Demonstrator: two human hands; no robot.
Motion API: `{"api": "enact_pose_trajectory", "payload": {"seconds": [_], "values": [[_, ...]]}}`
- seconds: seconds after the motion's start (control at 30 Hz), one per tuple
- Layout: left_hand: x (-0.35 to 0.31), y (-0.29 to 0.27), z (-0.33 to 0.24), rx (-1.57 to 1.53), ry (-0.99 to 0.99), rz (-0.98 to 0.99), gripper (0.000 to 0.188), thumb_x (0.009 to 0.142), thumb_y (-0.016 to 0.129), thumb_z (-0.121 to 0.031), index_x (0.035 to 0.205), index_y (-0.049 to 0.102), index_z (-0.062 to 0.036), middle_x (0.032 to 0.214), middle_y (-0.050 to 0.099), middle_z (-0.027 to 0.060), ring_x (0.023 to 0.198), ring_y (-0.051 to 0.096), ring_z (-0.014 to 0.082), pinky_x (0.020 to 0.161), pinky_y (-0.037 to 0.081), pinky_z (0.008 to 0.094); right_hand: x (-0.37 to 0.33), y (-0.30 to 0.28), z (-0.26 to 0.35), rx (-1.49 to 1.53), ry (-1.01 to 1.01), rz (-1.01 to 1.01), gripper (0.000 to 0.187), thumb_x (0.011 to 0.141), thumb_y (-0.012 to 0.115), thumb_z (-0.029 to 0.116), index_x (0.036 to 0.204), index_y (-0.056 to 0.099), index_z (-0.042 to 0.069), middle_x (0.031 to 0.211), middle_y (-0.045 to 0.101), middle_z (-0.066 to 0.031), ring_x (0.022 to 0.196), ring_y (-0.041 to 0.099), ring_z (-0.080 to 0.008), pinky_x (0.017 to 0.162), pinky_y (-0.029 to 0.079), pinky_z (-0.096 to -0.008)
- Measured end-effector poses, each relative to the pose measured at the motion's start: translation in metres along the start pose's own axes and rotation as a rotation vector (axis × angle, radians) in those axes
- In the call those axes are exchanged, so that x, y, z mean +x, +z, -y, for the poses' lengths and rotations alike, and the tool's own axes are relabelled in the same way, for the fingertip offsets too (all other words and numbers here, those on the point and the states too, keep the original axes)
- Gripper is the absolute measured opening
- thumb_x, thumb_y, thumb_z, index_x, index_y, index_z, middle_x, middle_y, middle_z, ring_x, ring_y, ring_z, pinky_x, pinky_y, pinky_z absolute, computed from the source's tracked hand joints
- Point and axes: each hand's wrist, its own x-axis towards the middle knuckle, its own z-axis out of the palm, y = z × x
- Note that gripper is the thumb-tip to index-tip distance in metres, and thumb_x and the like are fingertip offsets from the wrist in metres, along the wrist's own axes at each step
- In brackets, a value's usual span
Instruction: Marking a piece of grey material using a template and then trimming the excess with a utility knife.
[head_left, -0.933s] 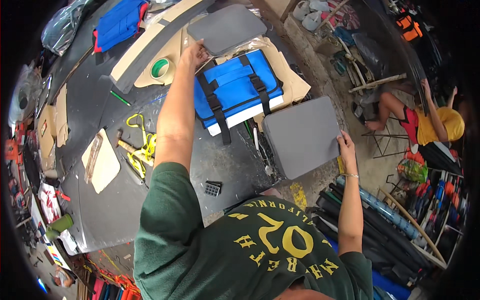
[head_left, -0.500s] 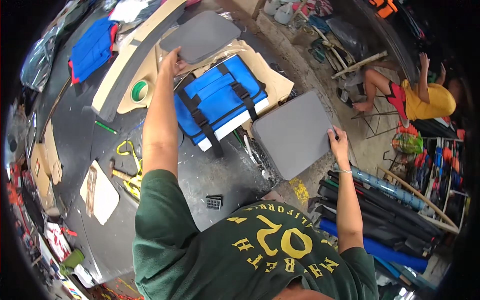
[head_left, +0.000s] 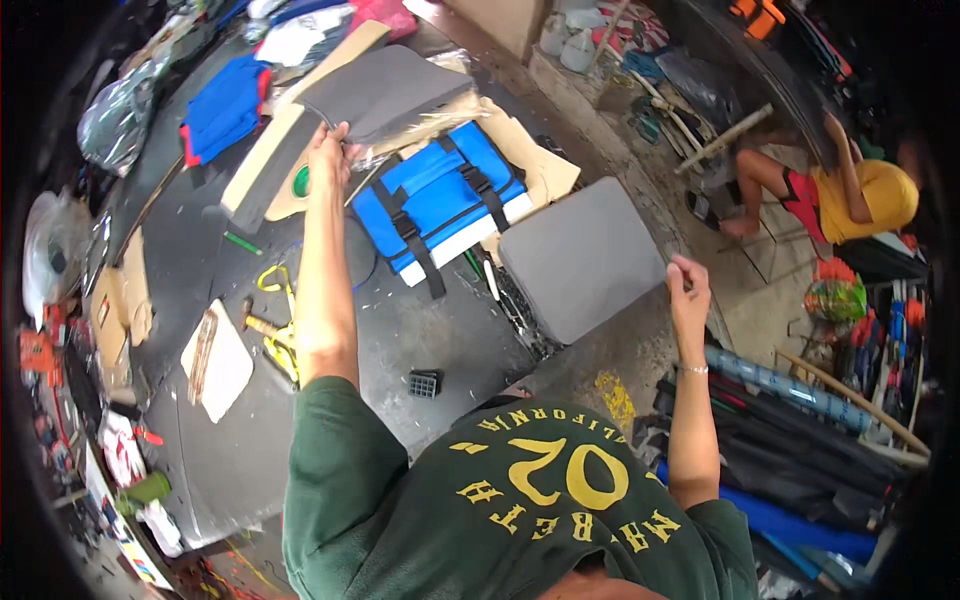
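At the far side of the table, my left hand is closed on the near left edge of a dark grey flexible sheet, which bends slightly. My right hand has its fingers curled just beside the right corner of a flat grey panel with rounded corners. I see nothing in that hand. Between my hands lies a blue bag with black straps and buckles, with a white edge showing under its near side. Brown paper pieces lie beneath and beyond the bag.
Left on the black table are a green tape roll, yellow-handled scissors, a hammer and a cream board piece. A small black grid-like piece lies near me. Dark rolls stand at right; a seated person is beyond.
My left hand has drawn the grey sheet's edge left, bending the sheet. My right hand has come off the grey panel's edge and its fingers have curled. The whole view has shifted slightly.
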Motion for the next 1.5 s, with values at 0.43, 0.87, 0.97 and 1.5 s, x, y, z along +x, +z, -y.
{"api": "enact_pose_trajectory", "payload": {"seconds": [0.43, 0.87, 0.97, 1.5], "values": [[-0.493, -0.137, -0.071, 0.054, -0.018, -0.188, 0.062, 0.095, 0.068, -0.009, 0.151, 0.044, -0.0039, 0.109, 0.073, 0.0058, 0.059, 0.059, 0.0028, 0.041, 0.042, 0.0144, -0.098, 0.147, 0.07, 1.167, 0.611, 1.513, 0.06, 0.106, 0.046, 0.053, 0.135, 0.055, 0.001, 0.124, 0.065, -0.0124, 0.101, 0.069, -0.0251, 0.084, 0.055, -0.0372], [-0.748, -0.302, 0.053, -0.114, -0.087, -0.311, 0.052, 0.095, 0.065, -0.009, 0.144, 0.048, -0.0036, 0.126, 0.067, 0.0082, 0.106, 0.069, 0.0169, 0.083, 0.062, 0.0345, -0.292, 0.189, 0.207, 0.456, -0.04, 1.923, 0.061, 0.092, 0.069, 0.013, 0.141, 0.042, -0.01, 0.127, 0.061, -0.0152, 0.113, 0.063, -0.0157, 0.098, 0.051, -0.0303], [-0.768, -0.353, 0.051, 0.021, -0.151, -0.316, 0.06, 0.093, 0.068, -0.018, 0.145, 0.041, -0.0067, 0.124, 0.066, 0.0068, 0.103, 0.069, 0.0161, 0.076, 0.06, 0.0331, -0.336, 0.171, 0.25, 0.327, -0.326, 1.789, 0.052, 0.091, 0.07, 0.015, 0.132, 0.047, -0.007, 0.114, 0.062, -0.01, 0.102, 0.06, -0.0125, 0.088, 0.049, -0.0268], [-0.686, -0.512, -0.05, 0.488, 0.171, -0.143, 0.066, 0.091, 0.076, -0.018, 0.145, 0.043, 0.0022, 0.135, 0.061, 0.0176, 0.124, 0.058, 0.0234, 0.107, 0.045, 0.0366, -0.5, 0.149, 0.325, 0.601, -0.163, 1.036, 0.037, 0.097, 0.066, 0.01, 0.127, 0.048, -0.002, 0.124, 0.056, -0.0085, 0.118, 0.052, -0.0152, 0.103, 0.041, -0.0288]]}}
